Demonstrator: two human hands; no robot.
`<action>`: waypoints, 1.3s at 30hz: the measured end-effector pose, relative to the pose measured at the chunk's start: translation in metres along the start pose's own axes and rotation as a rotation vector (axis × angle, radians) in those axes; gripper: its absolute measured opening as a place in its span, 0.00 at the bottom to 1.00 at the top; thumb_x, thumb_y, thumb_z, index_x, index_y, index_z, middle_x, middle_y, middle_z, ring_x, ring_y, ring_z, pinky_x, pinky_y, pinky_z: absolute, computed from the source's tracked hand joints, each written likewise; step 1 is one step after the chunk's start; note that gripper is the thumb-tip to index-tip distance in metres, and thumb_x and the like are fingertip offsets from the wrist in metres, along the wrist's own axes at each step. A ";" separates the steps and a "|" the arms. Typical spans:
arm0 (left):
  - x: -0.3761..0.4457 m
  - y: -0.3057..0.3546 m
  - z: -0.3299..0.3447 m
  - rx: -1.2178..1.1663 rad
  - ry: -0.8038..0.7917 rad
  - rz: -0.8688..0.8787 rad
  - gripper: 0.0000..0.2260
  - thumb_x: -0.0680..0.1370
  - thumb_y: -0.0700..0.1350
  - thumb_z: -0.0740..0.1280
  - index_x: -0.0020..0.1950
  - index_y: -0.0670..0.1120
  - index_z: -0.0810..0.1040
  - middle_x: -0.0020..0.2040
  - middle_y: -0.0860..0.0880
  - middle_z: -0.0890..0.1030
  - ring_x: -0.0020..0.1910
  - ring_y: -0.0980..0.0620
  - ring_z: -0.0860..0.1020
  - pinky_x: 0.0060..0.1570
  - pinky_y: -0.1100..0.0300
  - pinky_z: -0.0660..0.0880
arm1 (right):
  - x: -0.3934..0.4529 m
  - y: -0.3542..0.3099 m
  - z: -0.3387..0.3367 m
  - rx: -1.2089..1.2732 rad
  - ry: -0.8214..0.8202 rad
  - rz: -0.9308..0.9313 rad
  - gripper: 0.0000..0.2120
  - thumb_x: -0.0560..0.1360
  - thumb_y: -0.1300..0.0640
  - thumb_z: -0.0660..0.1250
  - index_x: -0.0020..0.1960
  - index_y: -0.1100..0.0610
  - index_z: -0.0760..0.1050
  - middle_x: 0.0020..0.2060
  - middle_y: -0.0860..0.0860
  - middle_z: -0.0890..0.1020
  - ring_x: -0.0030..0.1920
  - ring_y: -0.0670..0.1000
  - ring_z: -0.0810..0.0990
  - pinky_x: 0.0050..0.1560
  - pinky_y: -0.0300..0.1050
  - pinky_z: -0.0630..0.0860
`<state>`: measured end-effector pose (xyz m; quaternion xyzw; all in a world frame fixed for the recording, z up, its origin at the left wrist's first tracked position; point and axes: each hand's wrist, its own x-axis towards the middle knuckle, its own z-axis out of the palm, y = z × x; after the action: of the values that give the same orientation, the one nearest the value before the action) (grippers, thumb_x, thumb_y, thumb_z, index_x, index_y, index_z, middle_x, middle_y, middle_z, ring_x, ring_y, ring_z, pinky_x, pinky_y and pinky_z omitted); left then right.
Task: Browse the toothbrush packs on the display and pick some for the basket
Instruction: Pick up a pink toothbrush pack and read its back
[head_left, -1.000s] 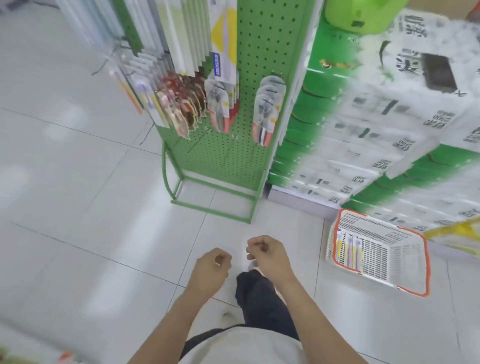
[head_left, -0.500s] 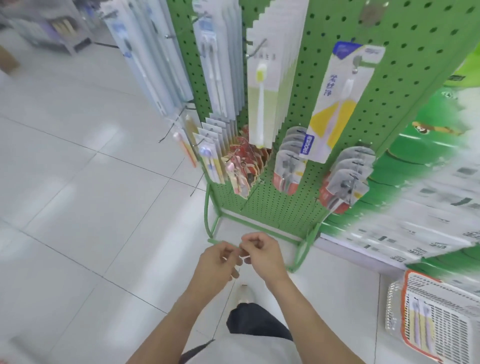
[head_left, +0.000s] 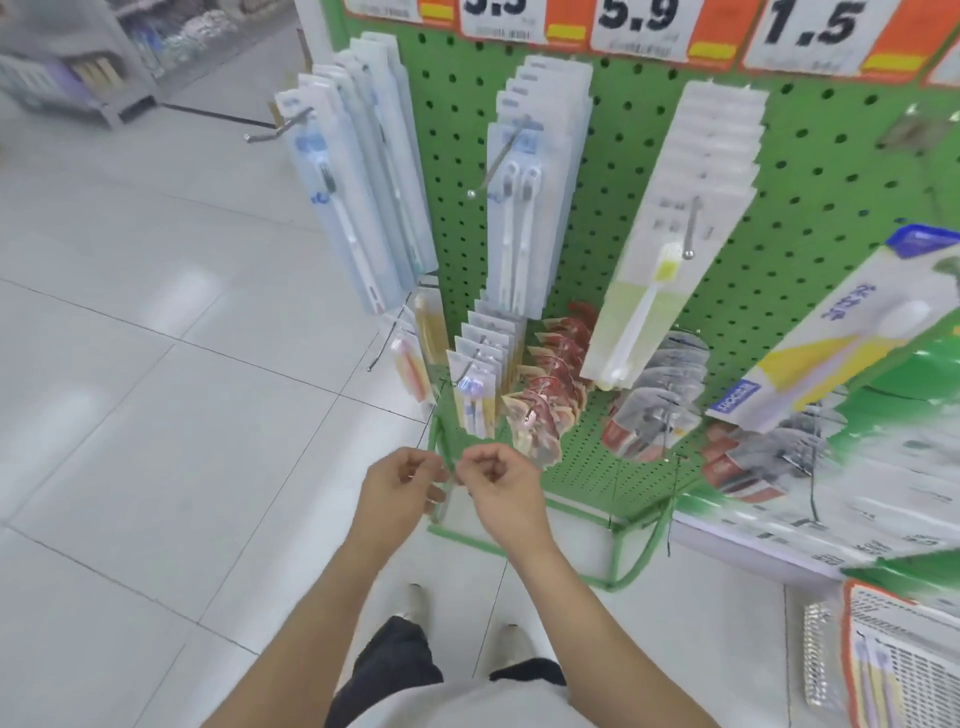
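Toothbrush packs (head_left: 524, 208) hang lengthwise on the green pegboard (head_left: 810, 171), heads up. Left hand (head_left: 402, 486) and right hand (head_left: 501, 480) are curled, empty. The basket (head_left: 904, 670) is cut off at the frame's edge.

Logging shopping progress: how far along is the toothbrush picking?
Done: a couple of packs already lie in the basket. In hand: nothing; left hand and right hand are curled, empty. Left: picking more from the green display.

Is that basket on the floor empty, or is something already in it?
Not empty. The basket at the lower right holds at least one toothbrush pack, lying against its mesh wall. Most of it is out of view.
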<state>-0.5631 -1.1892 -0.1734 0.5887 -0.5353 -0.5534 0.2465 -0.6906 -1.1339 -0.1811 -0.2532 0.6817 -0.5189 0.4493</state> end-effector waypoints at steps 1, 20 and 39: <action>0.012 0.005 -0.010 0.005 -0.002 0.008 0.05 0.81 0.40 0.67 0.49 0.41 0.82 0.42 0.46 0.86 0.40 0.43 0.84 0.39 0.56 0.81 | 0.002 -0.005 0.010 -0.011 0.023 -0.038 0.04 0.76 0.63 0.72 0.47 0.55 0.81 0.41 0.52 0.86 0.42 0.48 0.83 0.47 0.40 0.79; 0.166 0.055 -0.080 0.148 -0.137 0.370 0.06 0.81 0.44 0.68 0.57 0.47 0.74 0.48 0.55 0.79 0.49 0.57 0.79 0.44 0.77 0.71 | 0.052 -0.081 0.121 -0.419 0.082 -0.100 0.36 0.82 0.68 0.55 0.83 0.50 0.44 0.72 0.55 0.72 0.66 0.56 0.76 0.45 0.30 0.69; 0.132 0.038 -0.105 0.049 -0.188 0.273 0.05 0.82 0.41 0.65 0.50 0.44 0.80 0.43 0.49 0.87 0.42 0.53 0.83 0.46 0.58 0.78 | 0.040 -0.062 0.123 -0.259 0.117 -0.128 0.16 0.79 0.61 0.65 0.66 0.51 0.77 0.51 0.35 0.81 0.53 0.34 0.79 0.54 0.28 0.72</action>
<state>-0.5051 -1.3512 -0.1628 0.4617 -0.6444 -0.5542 0.2538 -0.6089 -1.2455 -0.1445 -0.3213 0.7504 -0.4682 0.3383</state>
